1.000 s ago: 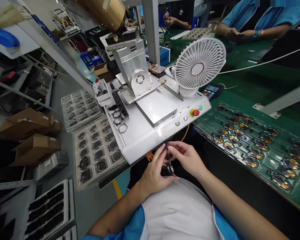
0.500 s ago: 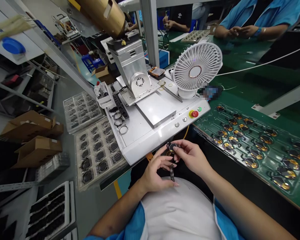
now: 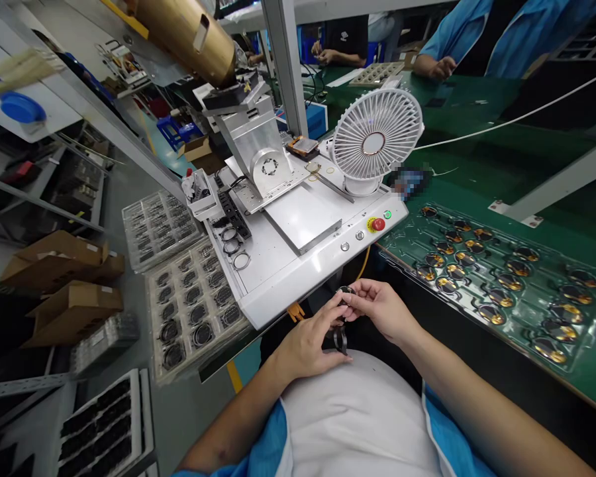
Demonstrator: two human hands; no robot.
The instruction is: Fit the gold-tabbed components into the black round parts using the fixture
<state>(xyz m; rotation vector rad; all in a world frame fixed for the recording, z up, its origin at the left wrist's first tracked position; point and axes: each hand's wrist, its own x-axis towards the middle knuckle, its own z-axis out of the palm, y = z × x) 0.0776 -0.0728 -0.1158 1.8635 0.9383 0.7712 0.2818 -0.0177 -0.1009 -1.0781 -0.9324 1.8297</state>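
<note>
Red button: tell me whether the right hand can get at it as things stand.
Likely yes: nothing visible blocks the way from the right hand to the red button. The hand pinches a round part, though, so may need freeing first.

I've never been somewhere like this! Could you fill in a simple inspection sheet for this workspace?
Surface: white machine base, beside a green table.
Job's things: small dark round part and dark ring, details unclear.
Clutter: three loose rings and a metal strip on the base.
Hands: left hand holds the ring; right hand pinches the round part in its fingers.
Cables: white cable over the table; yellow cable below the base.
Surroundings: white fan; co-worker's hand beyond.
</note>
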